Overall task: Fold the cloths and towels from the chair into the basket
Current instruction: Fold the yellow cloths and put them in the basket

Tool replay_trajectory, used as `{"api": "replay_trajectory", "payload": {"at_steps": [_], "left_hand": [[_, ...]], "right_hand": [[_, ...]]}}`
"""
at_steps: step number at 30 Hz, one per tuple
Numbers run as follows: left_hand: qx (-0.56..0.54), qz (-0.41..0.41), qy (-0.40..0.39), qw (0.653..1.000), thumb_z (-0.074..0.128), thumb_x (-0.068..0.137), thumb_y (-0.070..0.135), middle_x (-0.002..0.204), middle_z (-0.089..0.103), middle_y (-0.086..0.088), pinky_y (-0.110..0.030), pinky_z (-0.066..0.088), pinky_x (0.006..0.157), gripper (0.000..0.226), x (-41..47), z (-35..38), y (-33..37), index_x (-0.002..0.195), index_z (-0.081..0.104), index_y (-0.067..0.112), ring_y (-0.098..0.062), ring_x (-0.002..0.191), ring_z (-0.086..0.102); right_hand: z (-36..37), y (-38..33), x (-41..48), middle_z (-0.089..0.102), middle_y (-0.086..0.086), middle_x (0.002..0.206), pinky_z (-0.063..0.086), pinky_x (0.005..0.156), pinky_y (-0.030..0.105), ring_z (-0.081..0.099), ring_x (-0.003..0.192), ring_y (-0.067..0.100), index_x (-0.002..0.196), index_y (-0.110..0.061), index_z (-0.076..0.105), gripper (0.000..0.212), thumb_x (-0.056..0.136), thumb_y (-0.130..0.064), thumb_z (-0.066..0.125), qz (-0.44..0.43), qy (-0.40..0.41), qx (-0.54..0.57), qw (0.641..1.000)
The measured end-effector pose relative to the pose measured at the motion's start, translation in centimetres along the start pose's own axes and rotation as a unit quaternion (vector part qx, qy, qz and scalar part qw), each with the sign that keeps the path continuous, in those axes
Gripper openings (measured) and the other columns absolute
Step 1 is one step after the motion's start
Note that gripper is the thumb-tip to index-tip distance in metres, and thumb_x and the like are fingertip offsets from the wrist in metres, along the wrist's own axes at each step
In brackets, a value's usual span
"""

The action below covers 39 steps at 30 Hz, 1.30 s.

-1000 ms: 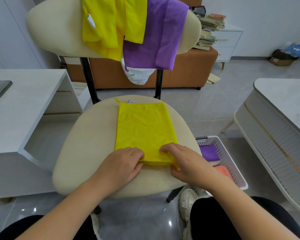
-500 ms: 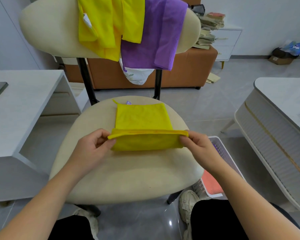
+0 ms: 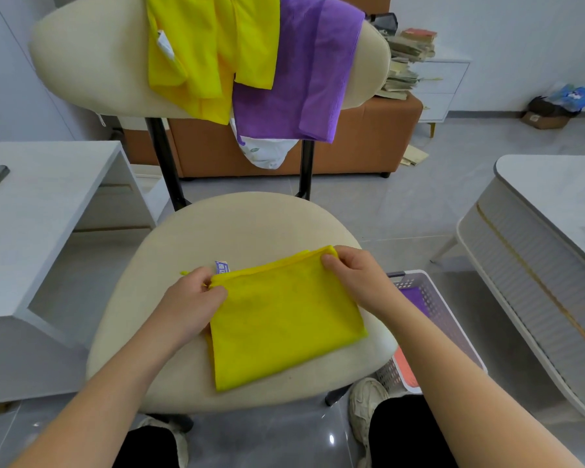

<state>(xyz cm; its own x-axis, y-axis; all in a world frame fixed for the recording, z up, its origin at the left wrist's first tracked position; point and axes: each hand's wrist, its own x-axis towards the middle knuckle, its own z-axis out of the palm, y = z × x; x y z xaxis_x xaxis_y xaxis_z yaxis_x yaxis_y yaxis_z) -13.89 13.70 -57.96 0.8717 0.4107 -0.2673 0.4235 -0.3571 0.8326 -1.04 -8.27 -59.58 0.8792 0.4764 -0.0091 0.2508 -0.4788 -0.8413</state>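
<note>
A folded yellow cloth (image 3: 284,319) lies on the cream chair seat (image 3: 244,231), its far edge doubled over with a small blue tag showing. My left hand (image 3: 193,302) pinches its far left corner. My right hand (image 3: 355,278) pinches its far right corner. Over the chair back (image 3: 88,62) hang a yellow cloth (image 3: 210,49), a purple towel (image 3: 301,76) and a white patterned cloth (image 3: 264,153). The white perforated basket (image 3: 433,298) stands on the floor right of the seat, holding a purple cloth (image 3: 416,295) and an orange cloth (image 3: 404,366).
A white desk (image 3: 41,211) stands to the left. A white ribbed table (image 3: 541,251) stands to the right, close to the basket. Behind the chair are an orange bench (image 3: 362,140), a stack of books (image 3: 409,59) and a white drawer unit (image 3: 443,86).
My hands lifted the near edge of the yellow cloth and carried it over to the far edge, halving the cloth. The folded cloth now sits nearer me and slightly turned.
</note>
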Motion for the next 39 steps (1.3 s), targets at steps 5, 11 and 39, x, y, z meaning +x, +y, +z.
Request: {"api": "replay_trajectory", "payload": {"at_steps": [5, 11, 39], "left_hand": [[0.036, -0.037, 0.032, 0.998, 0.054, 0.07, 0.033, 0.074, 0.059, -0.004, -0.032, 0.039, 0.063, 0.019, 1.1, 0.3, -0.1, 0.083, 0.053, 0.019, -0.025, 0.074, 0.054], [0.12, 0.005, 0.136, 0.983, 0.047, 0.091, 0.016, 0.076, 0.054, -0.004, -0.032, 0.032, 0.056, 0.006, 2.1, 0.8, -0.9, 0.086, 0.051, 0.013, -0.022, 0.072, 0.05], [0.447, 0.266, -0.087, 0.85, -0.015, 0.069, 0.063, 0.158, -0.012, 0.008, -0.032, -0.009, 0.115, 0.09, 5.0, 5.6, -0.2, 0.151, 0.0, 0.029, -0.007, 0.144, -0.014]], "right_hand": [[1.5, -0.5, 1.3, 0.051, 0.005, 0.07, 0.029, 0.06, 0.032, 0.043, 0.066, 0.018, 0.082, -0.004, 0.056, 0.026, 0.096, -0.023, 0.048, -0.002, 0.013, -0.15, 0.989], [2.8, -0.9, 1.8, 0.055, -0.001, 0.075, 0.03, 0.06, 0.032, 0.049, 0.074, 0.024, 0.089, -0.018, 0.058, 0.019, 0.097, -0.031, 0.046, -0.011, 0.052, -0.234, 0.971], [-2.5, -1.8, 0.1, 0.061, 0.005, 0.071, 0.027, 0.048, 0.024, 0.044, 0.045, 0.013, 0.111, -0.01, 0.052, 0.044, 0.094, -0.051, 0.044, 0.255, -0.223, 0.027, 0.94]]}}
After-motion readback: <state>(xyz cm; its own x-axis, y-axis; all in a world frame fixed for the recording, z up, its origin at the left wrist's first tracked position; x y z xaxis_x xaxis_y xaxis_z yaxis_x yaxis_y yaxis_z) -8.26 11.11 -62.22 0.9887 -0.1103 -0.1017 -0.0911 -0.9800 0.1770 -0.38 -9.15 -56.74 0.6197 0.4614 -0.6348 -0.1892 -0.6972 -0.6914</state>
